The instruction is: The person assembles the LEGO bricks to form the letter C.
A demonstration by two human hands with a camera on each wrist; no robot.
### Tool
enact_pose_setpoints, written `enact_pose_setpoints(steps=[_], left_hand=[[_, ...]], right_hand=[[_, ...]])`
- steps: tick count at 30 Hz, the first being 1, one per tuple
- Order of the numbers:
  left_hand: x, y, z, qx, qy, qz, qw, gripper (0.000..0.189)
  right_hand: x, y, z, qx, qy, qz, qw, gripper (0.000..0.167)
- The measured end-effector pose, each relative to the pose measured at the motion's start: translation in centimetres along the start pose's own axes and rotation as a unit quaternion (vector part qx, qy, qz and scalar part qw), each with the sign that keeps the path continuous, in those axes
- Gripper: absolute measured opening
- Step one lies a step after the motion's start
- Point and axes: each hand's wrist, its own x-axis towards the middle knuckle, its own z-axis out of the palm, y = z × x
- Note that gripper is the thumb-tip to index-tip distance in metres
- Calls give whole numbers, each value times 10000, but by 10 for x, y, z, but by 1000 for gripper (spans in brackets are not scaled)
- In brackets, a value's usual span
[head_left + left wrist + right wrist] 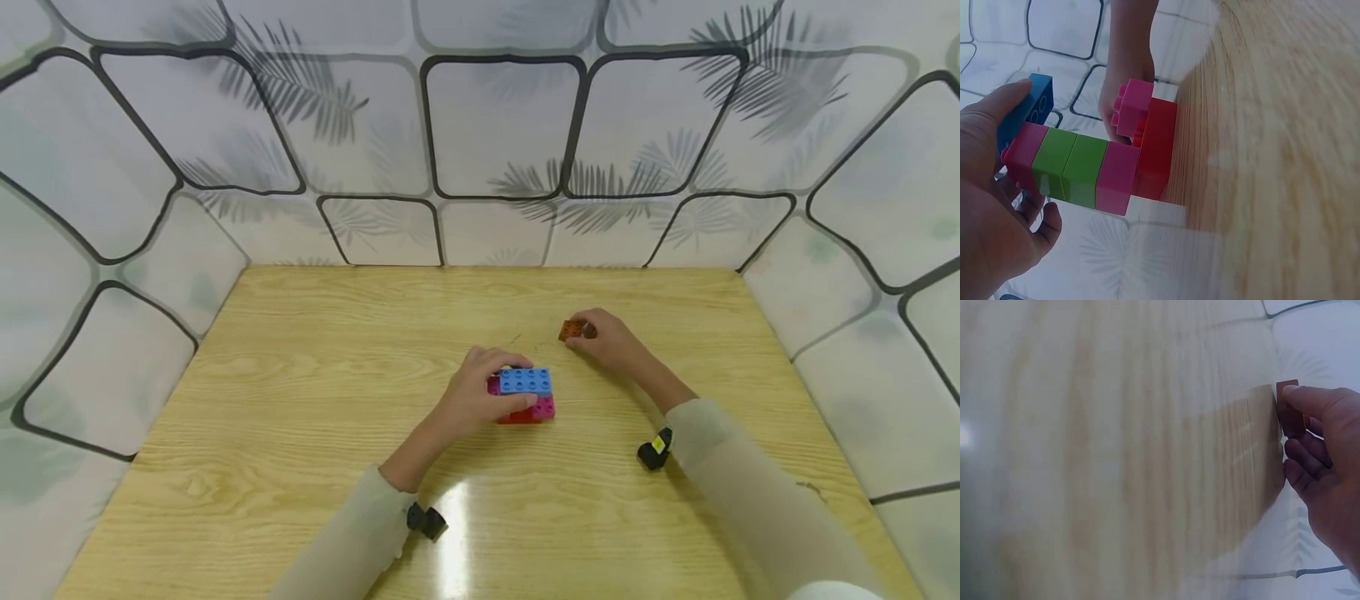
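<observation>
In the head view my left hand (474, 390) holds a small stack of toy building bricks near the middle of the table. Thumb and fingers span the blue brick (525, 381) on top. In the left wrist view, green bricks (1070, 165) stand in a column between pink ones, above a red brick (1159, 147) at the base. Another pink brick (1135, 106) sits on the red one's far end. My right hand (611, 342), farther back and to the right, pinches an orange-brown brick (570, 331) at the tabletop; the fingers partly hide it.
The wood-grain table (300, 350) meets a patterned curtain wall (498, 125) at the back and both sides. A black wrist device (654, 450) sits by the right sleeve, another device (426, 522) by the left. Light reflects off the front of the tabletop.
</observation>
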Motion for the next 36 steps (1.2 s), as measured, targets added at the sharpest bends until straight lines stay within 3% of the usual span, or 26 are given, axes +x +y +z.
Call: enact_pose_setpoints(steps=[5, 13, 21, 25, 31, 36], left_hand=[[1, -1, 1, 54, -8, 12, 10000, 42], [2, 0, 2, 63, -53, 16, 10000, 43], [5, 1, 4, 186, -20, 129, 9997, 40], [6, 0, 6, 228, -52, 180, 9996, 39], [6, 2, 3, 380, -24, 361, 9986, 37], [5, -1, -1, 381, 54, 409, 9984, 36]], right_hand=[[-16, -7, 0, 264, 122, -51, 9996, 49], [-48, -24, 2, 642, 437, -541, 9955, 43], [-73, -41, 6, 1018, 299, -735, 9916, 44], [-80, -46, 9, 1191, 182, -963, 9880, 39], [-81, -55, 13, 1465, 4, -1638, 9755, 35], [-80, -58, 19, 1581, -97, -1808, 9707, 36]])
